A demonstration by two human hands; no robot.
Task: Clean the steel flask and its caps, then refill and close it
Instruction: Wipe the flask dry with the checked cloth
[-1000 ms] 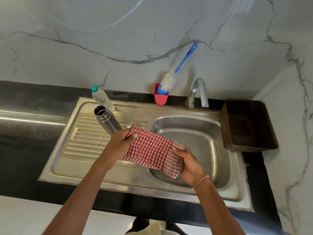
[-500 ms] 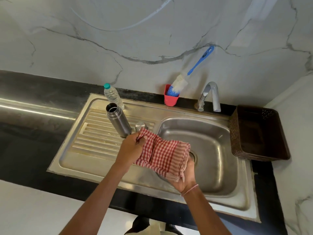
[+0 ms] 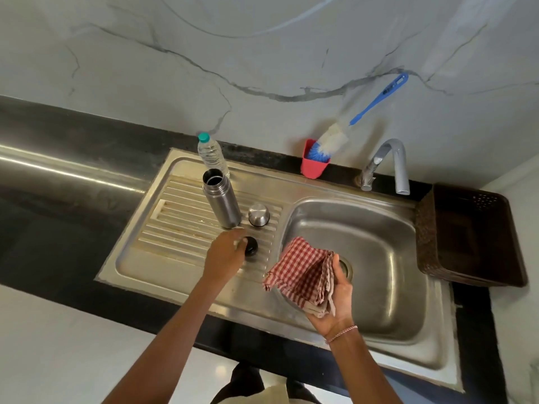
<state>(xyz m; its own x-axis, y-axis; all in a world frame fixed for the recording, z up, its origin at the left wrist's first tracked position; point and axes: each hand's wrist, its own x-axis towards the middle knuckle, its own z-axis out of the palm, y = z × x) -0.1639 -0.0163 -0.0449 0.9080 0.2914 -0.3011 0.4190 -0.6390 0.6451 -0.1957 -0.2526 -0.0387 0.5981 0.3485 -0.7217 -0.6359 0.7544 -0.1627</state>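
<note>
The open steel flask (image 3: 221,199) stands upright on the ribbed drainboard (image 3: 175,225). Its steel outer cap (image 3: 258,214) sits just right of it. In front of both lies a small black inner cap (image 3: 251,246), and my left hand (image 3: 226,255) grips it from the left, down on the drainboard. My right hand (image 3: 335,298) holds a folded red-and-white checked cloth (image 3: 303,272) over the left edge of the sink basin (image 3: 379,275).
A plastic water bottle (image 3: 212,154) with a teal cap stands behind the flask. A red cup (image 3: 314,164) holding a blue bottle brush (image 3: 350,126) is at the back, the tap (image 3: 390,167) to its right. A dark brown basket (image 3: 472,237) sits right of the sink.
My left hand let go of the cloth and moved down onto the black inner cap. The cloth now rests in my right hand alone, and the steel cap has come into sight.
</note>
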